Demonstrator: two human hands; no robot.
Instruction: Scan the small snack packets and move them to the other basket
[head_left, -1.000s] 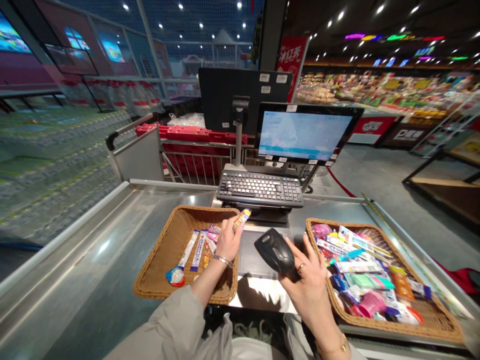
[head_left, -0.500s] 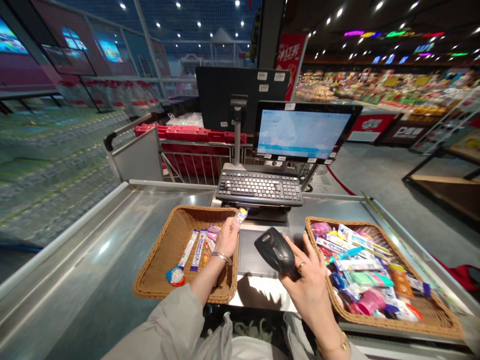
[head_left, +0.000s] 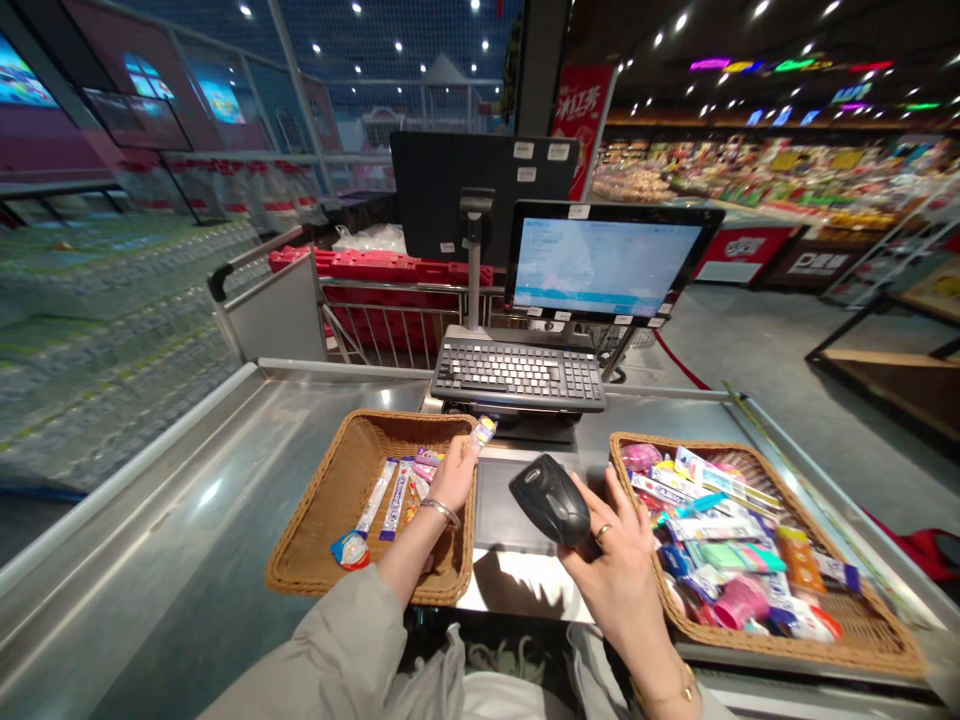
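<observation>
Steel checkout counter (head_left: 247,480), brightly lit shop floor behind. Left hand (head_left: 454,475) has a small packet (head_left: 485,431) pinched at the fingertips, yellow patch on its end; print too small to read. Packet sits just past the far right corner of the left basket (head_left: 322,520), near side of the keyboard (head_left: 517,372). Right hand (head_left: 611,560) is wrapped around a black barcode scanner (head_left: 551,500), head pointing far-left, above a flat grey panel (head_left: 510,510) between the two baskets. Packet and scanner are apart.

Left basket, partly under the left forearm: a few stick packs (head_left: 396,500) in the middle, pink pack (head_left: 425,470) at the far right, round blue-and-red pack (head_left: 350,549) toward the near side. Right basket (head_left: 862,625), just right of the right hand: much fuller, jumbled boxes and packs, pink tub (head_left: 741,602) near side, orange pack (head_left: 801,560) to its right.

Far side: lit screen (head_left: 604,265) right of centre facing the person, second monitor (head_left: 480,180) left of it with its back showing. Metal cart (head_left: 390,320) behind the counter, red crates (head_left: 375,268) by it. Far left: stacked bottle packs (head_left: 135,330), blurred. Far right: colourful produce displays (head_left: 735,190), dark-framed shelf (head_left: 885,370) nearer.
</observation>
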